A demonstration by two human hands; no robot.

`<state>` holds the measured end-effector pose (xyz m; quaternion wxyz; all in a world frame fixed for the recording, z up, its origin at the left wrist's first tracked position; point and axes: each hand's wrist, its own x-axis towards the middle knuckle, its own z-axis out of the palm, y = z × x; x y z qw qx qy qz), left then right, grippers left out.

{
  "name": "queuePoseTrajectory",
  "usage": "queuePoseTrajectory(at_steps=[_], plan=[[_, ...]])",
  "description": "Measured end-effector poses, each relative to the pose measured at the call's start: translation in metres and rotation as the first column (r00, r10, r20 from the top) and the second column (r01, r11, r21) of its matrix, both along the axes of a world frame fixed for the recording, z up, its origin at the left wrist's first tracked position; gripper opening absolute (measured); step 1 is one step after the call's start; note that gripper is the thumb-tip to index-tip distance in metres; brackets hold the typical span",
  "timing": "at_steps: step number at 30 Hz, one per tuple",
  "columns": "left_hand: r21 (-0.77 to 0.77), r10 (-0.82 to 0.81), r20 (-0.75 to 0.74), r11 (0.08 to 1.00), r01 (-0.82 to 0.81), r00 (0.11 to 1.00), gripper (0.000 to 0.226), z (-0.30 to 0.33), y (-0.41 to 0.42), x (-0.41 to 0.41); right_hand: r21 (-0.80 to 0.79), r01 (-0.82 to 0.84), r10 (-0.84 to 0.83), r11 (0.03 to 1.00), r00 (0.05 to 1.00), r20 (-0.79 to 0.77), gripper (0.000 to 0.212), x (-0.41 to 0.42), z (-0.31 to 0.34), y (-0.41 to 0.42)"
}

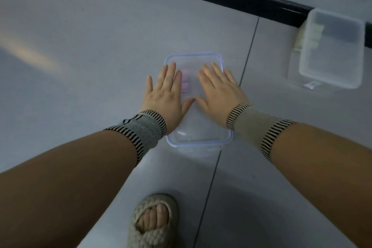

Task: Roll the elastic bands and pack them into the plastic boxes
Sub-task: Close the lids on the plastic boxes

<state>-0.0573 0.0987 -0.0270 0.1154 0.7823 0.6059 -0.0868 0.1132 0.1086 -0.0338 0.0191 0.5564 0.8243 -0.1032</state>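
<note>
Both hands, left hand (164, 90) and right hand (218, 90), lie open and flat on the lid of the plastic box (198, 141) mid-floor (80, 46), rolled pink bands (184, 83) inside; light, slippery, likely best gripped at the rims.

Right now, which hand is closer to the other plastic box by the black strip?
Right. The right hand lies flat on the blue-rimmed box, on the side toward the other plastic box. The left hand presses the lid's far side, farther away.

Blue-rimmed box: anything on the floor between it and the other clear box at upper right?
Nothing: head view shows bare grey floor between the blue-rimmed box and the other clear box, crossed only by a thin seam.
</note>
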Motion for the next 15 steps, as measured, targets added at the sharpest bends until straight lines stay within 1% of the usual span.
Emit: queuePoseTrajectory(at_steps=[2,4,5,7,11,13,15], plan=[[-0.019,-0.133,-0.028,0.991,0.132,0.991,0.084,0.008,-0.028,0.002,-0.046,-0.047,0.048,0.998,0.999,0.022,0.075,0.018,0.007,-0.035],[-0.081,-0.248,-0.078,0.967,0.242,0.965,0.089,0.007,-0.056,0.002,-0.169,-0.079,0.093,0.982,0.993,0.076,0.085,0.027,0.009,-0.06],[-0.12,-0.267,-0.091,0.959,0.255,0.959,0.091,0.004,-0.065,0.002,-0.218,-0.08,0.101,0.973,0.991,0.089,0.091,0.027,0.008,-0.067],[-0.167,-0.253,-0.103,0.958,0.234,0.962,0.093,-0.002,-0.071,0.002,-0.237,-0.068,0.093,0.969,0.991,0.1,0.104,0.025,0.005,-0.073],[-0.18,-0.279,-0.156,0.951,0.251,0.948,0.096,-0.007,-0.072,0.006,-0.264,-0.083,0.13,0.961,0.977,0.166,0.121,0.024,0.002,-0.075],[-0.179,-0.281,-0.174,0.951,0.251,0.944,0.097,-0.008,-0.073,0.005,-0.27,-0.113,0.172,0.956,0.964,0.204,0.124,0.026,0.002,-0.074],[-0.17,-0.297,-0.192,0.949,0.266,0.935,0.097,-0.009,-0.072,0.005,-0.241,-0.125,0.179,0.962,0.96,0.216,0.119,0.026,0.0,-0.075]])
